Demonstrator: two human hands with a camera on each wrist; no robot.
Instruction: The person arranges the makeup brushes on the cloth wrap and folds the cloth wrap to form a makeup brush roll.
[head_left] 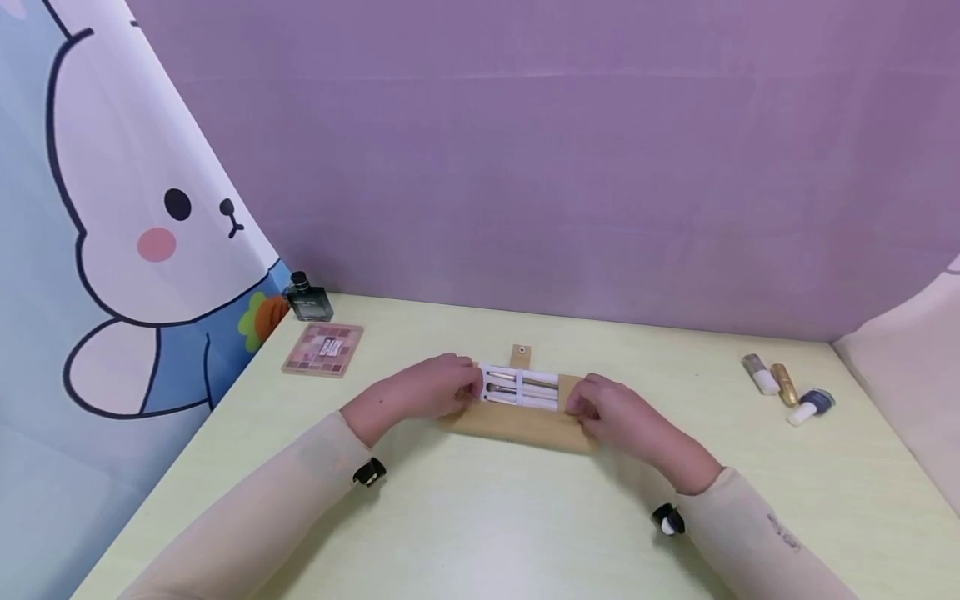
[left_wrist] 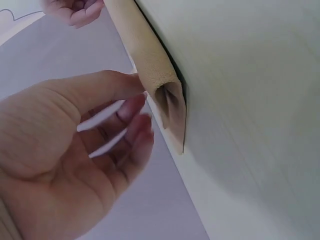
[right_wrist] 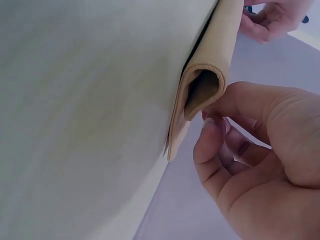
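A tan makeup brush case (head_left: 517,427) lies on the table, its near side folded over in a rounded loop. Several slim makeup brushes (head_left: 536,383) show on its white inner panel, held by a white strap. A snap tab (head_left: 521,355) sticks out on the far side. My left hand (head_left: 438,385) pinches the folded part at the left end; in the left wrist view the thumb lies on the fold (left_wrist: 150,65) with curled fingers behind. At the right end, my right hand (head_left: 618,412) pinches the flap's edge between thumb and forefinger. The hollow fold (right_wrist: 215,70) shows in the right wrist view.
At the back left stand a dark perfume bottle (head_left: 309,298) and, in front of it, a flat eyeshadow palette (head_left: 324,350). A white-capped bottle (head_left: 761,375), a gold tube (head_left: 784,385) and a dark nail polish bottle (head_left: 817,404) lie at the right. A purple cloth backs the table.
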